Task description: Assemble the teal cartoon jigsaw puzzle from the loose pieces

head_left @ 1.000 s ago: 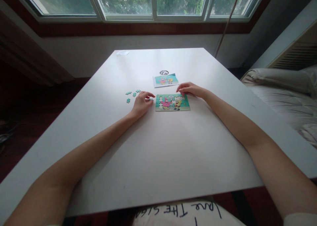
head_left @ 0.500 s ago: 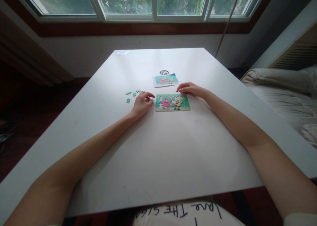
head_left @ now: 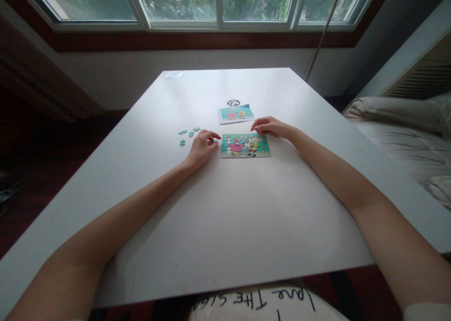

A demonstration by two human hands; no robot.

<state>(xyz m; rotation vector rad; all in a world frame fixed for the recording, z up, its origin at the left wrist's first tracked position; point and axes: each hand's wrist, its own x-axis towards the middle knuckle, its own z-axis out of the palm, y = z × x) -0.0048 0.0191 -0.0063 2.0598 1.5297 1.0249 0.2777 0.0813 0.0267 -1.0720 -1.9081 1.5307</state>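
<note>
I am watching my left hand [head_left: 202, 147] curling on the white table [head_left: 225, 227], thumb and forefinger seemingly pinching a teal piece [head_left: 214, 141] just beside the left edge of the cartoon puzzle [head_left: 245, 146]. My right hand [head_left: 269, 126] is resting its loosely bunched fingertips on the puzzle's far right corner, gripping nothing. Loose pieces [head_left: 186, 135] are lying left of the hand, the reference picture [head_left: 235, 113] just beyond. I judge a piece is being fitted; seating it calls for matching a white gap while steadying the board.
</note>
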